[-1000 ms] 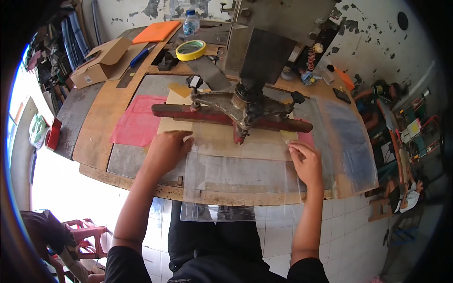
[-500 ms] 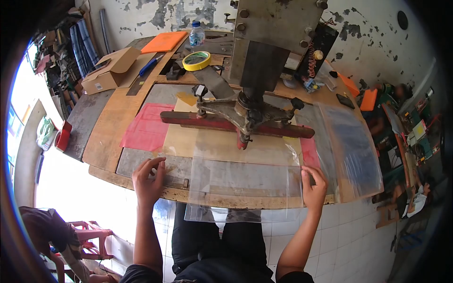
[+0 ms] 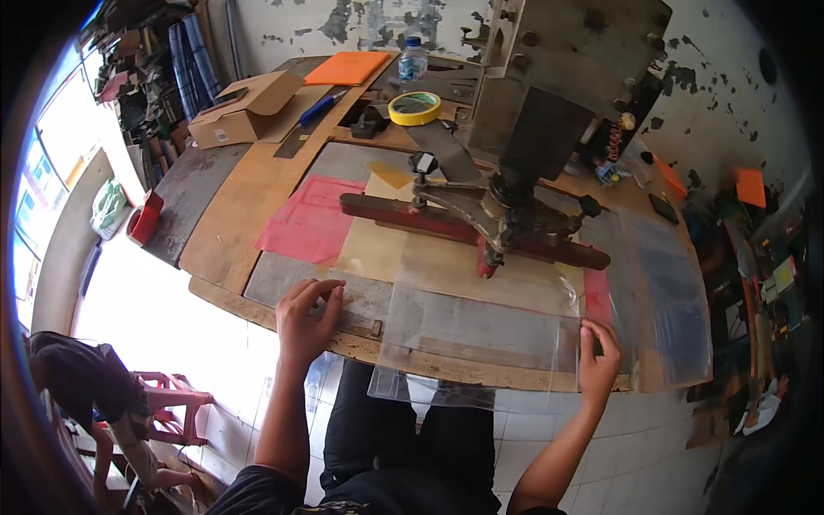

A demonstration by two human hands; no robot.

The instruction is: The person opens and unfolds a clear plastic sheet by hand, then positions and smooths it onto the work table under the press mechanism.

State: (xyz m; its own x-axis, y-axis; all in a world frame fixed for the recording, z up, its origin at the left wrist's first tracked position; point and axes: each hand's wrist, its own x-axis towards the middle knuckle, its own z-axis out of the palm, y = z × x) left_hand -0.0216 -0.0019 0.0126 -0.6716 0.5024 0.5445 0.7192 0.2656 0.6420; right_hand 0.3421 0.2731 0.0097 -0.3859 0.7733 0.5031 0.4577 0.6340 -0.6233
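Observation:
A clear plastic sheet [image 3: 481,330] lies over the front of the grey work plate and hangs past the table's front edge. At its right edge my right hand [image 3: 601,356] is closed, thumb and fingers pinching the border. My left hand [image 3: 305,322] hovers by the front edge, left of the sheet and apart from it. Its fingers are loosely bent, and nothing shows in them. Behind the hands, a press head with a red bar [image 3: 403,216] stands over a cream sheet [image 3: 373,251]. Pink sheet material [image 3: 309,219] shows at the left.
The press column [image 3: 549,129] rises behind the bar. Yellow tape [image 3: 414,109], a water bottle [image 3: 413,62], a cardboard box [image 3: 245,112] and a blue cutter [image 3: 319,107] sit farther back. Stacked clear film [image 3: 674,292] lies at the right. A person [image 3: 77,386] is low at the left.
The view has swung, so the table and press appear farther right and tilted. Both hands keep nearly the same places relative to the clear sheet.

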